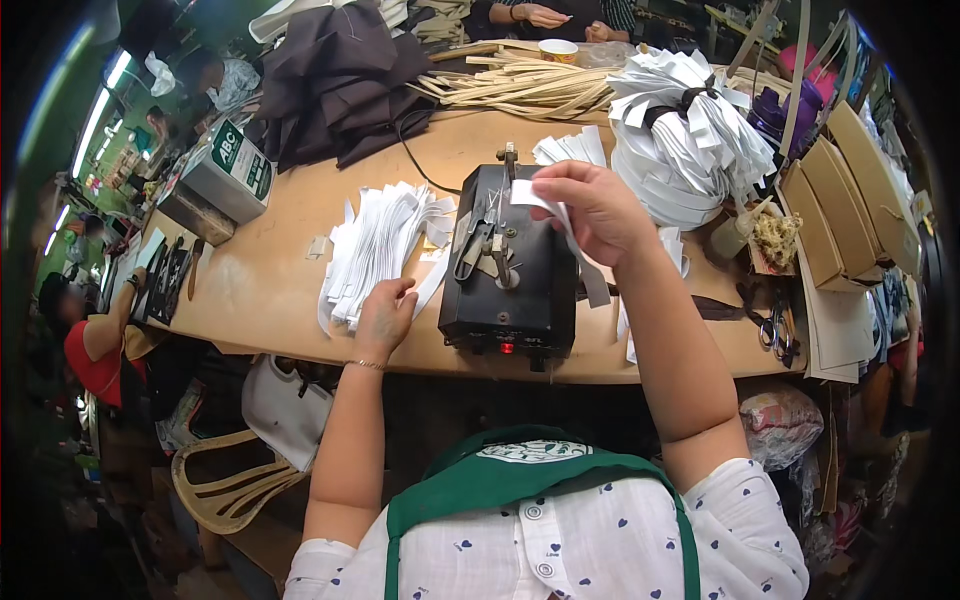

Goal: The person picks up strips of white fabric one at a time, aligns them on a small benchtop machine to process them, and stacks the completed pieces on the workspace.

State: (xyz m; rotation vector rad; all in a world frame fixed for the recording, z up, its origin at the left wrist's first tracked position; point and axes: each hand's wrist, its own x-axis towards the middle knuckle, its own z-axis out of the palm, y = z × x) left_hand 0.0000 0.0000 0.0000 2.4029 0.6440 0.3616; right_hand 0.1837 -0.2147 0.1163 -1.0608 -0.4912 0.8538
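In the head view my right hand [600, 212] is raised over the right side of a black box-shaped machine [480, 312]. Thumb and fingers pinch a white fabric strip [528, 196], whose tail hangs down past the machine's right side. The machine carries a metal arm and small fittings on top, and a red light glows on its front. At the lower edge of a heap of white strips [375, 250], my left hand [383, 318] is closed with its fingers curled together. What its fingertips hold, if anything, is hidden.
Dark brown fabric [335, 75] lies behind a metal can [232, 175]. Beige strips [520, 85] spread along the back, where another person's hands [545, 15] show. A large white strip bundle [665, 150], cardboard pieces [835, 215] and scissors [770, 330] are at the right.
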